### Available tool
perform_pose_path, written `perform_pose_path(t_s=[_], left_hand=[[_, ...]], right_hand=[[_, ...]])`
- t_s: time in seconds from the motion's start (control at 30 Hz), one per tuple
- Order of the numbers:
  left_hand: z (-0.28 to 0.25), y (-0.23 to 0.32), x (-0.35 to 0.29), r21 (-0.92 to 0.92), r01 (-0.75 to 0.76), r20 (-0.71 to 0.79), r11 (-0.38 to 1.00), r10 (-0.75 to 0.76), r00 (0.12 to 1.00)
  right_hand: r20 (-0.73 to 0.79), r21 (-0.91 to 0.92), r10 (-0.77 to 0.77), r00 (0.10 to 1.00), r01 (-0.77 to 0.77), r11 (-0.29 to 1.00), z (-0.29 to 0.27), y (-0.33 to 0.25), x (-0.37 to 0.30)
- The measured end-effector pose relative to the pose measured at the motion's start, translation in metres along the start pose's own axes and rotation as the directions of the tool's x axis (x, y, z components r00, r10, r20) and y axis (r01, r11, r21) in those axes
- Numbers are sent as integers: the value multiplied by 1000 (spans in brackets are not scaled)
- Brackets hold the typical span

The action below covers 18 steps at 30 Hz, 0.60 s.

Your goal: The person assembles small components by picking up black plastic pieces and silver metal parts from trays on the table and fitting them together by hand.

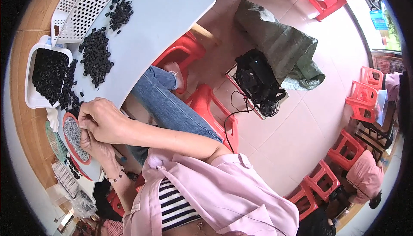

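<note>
My right hand point(102, 119) and my left hand point(97, 148) are close together at the edge of the pale table point(146, 18). The fingers of both are bent in a pinch; whatever is between them is hidden or too small to name. Under the fingertips stands a red-rimmed dish point(89, 162) with many tiny grey pieces point(74, 131). Small black pieces point(95, 55) lie loose in a heap just beyond my right hand. Beside them a white tub point(29, 81) is filled with more black pieces point(48, 73).
White perforated baskets point(86, 7) lie at the table's far left, with another black heap point(119, 13) nearby. A green basket point(56, 143) sits past the dish. Red stools point(206, 102), a low stand with black equipment point(260, 81) and a dark green sheet point(279, 33) occupy the floor.
</note>
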<state>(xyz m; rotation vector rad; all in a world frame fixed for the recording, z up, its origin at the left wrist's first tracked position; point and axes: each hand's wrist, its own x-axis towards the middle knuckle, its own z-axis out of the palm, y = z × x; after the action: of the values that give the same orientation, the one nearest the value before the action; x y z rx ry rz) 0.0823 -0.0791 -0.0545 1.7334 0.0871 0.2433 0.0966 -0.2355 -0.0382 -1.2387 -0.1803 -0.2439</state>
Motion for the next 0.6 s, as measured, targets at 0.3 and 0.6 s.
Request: perform_pose_path(t_s=[0.3,0.6], left_hand=[[-11,-3,-3,-31,-14,-22,999,13,1000],[-20,1,-13,-18,-43,-48,999,42,998]], right_hand=[[38,-29,-22,999,23,999,7,1,-3],[83,-3,50,995,-49,999,13,-1,-9]])
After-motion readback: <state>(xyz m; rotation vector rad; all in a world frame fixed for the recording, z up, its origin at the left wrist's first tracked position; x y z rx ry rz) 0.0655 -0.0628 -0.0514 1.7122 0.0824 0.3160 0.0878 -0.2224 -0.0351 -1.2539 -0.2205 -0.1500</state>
